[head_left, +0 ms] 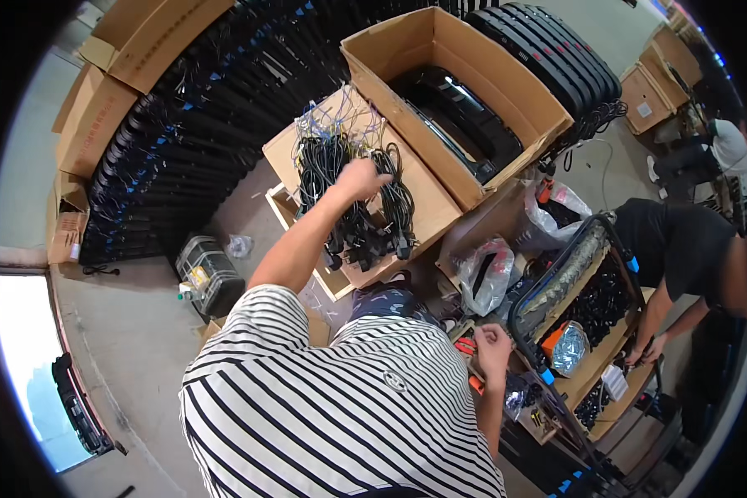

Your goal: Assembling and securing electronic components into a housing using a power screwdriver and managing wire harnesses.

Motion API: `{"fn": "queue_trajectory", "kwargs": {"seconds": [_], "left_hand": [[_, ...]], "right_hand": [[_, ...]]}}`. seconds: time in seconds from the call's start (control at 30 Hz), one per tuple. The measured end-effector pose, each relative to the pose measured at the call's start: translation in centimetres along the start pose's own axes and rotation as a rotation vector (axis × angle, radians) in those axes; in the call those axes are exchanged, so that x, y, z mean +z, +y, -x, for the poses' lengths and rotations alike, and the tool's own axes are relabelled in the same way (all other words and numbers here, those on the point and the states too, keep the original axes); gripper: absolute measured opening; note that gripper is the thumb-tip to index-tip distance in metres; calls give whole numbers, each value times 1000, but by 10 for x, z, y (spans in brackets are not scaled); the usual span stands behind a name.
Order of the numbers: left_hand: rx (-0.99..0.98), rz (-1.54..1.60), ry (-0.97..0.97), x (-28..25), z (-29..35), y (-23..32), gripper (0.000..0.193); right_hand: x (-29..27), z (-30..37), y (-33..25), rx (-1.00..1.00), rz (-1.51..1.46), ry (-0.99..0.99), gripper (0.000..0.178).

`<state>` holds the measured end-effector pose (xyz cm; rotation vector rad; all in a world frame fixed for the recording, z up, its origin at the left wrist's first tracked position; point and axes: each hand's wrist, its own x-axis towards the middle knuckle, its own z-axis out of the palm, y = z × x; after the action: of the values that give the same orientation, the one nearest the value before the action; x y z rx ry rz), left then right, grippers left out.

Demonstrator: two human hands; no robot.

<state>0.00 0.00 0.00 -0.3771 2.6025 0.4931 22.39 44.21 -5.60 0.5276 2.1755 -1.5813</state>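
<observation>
Several bundles of black cables (400, 199) lie on a cardboard-topped surface (430, 203), with thin pale wires fanning out at the far end and black connectors at the near end. My left hand (359, 179) is over the middle bundle, its fingers curled down onto the cables and its fingertips hidden. On the right, my right hand (495, 350) is raised close to my side, with thumb and fingers drawn together. Whatever is between them is too small to make out. Red-and-orange tool handles (466, 345) show just beside it.
An open carton (473, 195) holding glossy black panels stands beyond the cables. Dark panels (174, 141) line the far left. A black hard case (211, 272) sits on the floor. To the right, a co-worker (676, 249) reaches into a framed cart (589, 315) of small black parts.
</observation>
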Motion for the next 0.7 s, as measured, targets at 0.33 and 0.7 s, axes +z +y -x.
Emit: {"fn": "queue_trajectory", "kwargs": {"seconds": [0.33, 0.7], "left_hand": [[-246, 318, 209, 57, -61, 0, 59], [-216, 155, 164, 47, -75, 0, 49]], "right_hand": [[82, 8, -72, -228, 234, -69, 17], [32, 60, -14, -268, 244, -16, 18]]}}
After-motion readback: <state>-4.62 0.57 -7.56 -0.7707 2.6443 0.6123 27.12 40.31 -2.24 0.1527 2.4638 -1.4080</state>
